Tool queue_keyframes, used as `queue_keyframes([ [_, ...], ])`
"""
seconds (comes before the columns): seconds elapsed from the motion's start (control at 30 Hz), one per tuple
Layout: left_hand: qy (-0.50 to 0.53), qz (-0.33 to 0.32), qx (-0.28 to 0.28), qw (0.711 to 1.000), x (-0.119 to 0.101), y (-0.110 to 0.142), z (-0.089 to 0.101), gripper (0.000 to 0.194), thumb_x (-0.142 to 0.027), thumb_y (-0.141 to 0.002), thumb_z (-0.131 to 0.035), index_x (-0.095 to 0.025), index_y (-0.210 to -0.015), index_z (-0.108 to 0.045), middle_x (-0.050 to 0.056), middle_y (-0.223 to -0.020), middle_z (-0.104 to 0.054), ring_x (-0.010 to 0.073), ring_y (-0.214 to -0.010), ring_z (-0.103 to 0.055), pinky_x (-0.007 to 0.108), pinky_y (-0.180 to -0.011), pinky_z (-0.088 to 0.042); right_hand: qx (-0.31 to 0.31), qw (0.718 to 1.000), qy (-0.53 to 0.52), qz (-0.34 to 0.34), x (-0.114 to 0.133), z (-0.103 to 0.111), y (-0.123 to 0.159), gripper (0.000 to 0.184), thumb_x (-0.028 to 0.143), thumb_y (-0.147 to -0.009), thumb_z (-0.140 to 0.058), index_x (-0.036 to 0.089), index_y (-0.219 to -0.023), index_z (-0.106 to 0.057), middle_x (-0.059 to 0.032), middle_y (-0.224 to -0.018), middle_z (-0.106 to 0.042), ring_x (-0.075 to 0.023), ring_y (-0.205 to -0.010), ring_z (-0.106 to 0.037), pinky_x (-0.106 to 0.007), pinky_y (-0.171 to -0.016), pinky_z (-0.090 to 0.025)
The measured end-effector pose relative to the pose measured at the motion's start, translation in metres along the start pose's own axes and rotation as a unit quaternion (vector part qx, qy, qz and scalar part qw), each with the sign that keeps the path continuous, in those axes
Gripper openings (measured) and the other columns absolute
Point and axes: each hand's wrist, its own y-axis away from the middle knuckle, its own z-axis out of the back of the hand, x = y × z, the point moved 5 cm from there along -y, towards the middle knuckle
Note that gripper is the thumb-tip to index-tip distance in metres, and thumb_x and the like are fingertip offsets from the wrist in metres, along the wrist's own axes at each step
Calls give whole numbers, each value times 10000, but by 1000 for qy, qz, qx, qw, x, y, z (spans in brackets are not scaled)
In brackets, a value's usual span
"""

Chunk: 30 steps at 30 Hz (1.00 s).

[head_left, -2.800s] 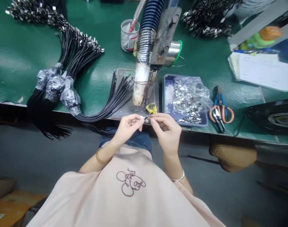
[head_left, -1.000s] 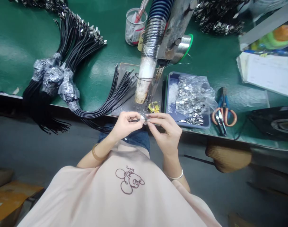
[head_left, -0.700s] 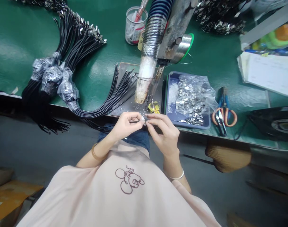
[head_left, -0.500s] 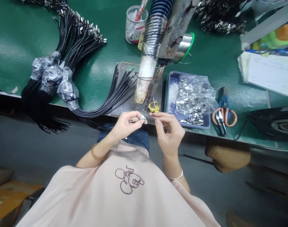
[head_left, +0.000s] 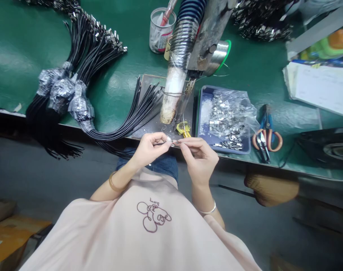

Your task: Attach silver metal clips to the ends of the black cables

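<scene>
My left hand [head_left: 151,150] is closed in a pinch around a thin black cable [head_left: 159,143], mostly hidden by the fingers; white wrapping covers one fingertip. Opposite it, my right hand [head_left: 202,155] pinches a small metal connector [head_left: 175,142], whose details are too small to make out. The fingertips of both hands nearly meet at the table's front edge, where cable end and connector come together. Just beyond the right fingers lies a small yellow piece [head_left: 183,128]. A bundle of black cables [head_left: 123,126] stretches over the grey plate [head_left: 144,92] beyond my left hand.
A blue tray [head_left: 199,124] holds bagged metal connectors. Pliers [head_left: 267,131] lie to its right. A duct hose [head_left: 177,64] and metal bracket [head_left: 211,34] with a solder spool [head_left: 220,56] hang over the plate. Wrapped cable bundles [head_left: 61,90] drape at left; a cup [head_left: 160,34] stands behind.
My right hand has moved slightly left, bringing the small metal connector up to the left fingertips. My left hand has barely shifted.
</scene>
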Motion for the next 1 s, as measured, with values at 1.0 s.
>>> queue_keyframes([
  [1.0, -24, -17, -78, 996, -4, -14, 4, 156, -276, -687, -768, -131, -677, -712, 0, -623, -669, 101, -592, -575, 209, -589, -500, -8, 937, 250, 243, 13, -15, -7, 173, 74, -881, -628, 245, -861, -607, -33, -939, -776, -164, -867, -759, -295, -753, -620],
])
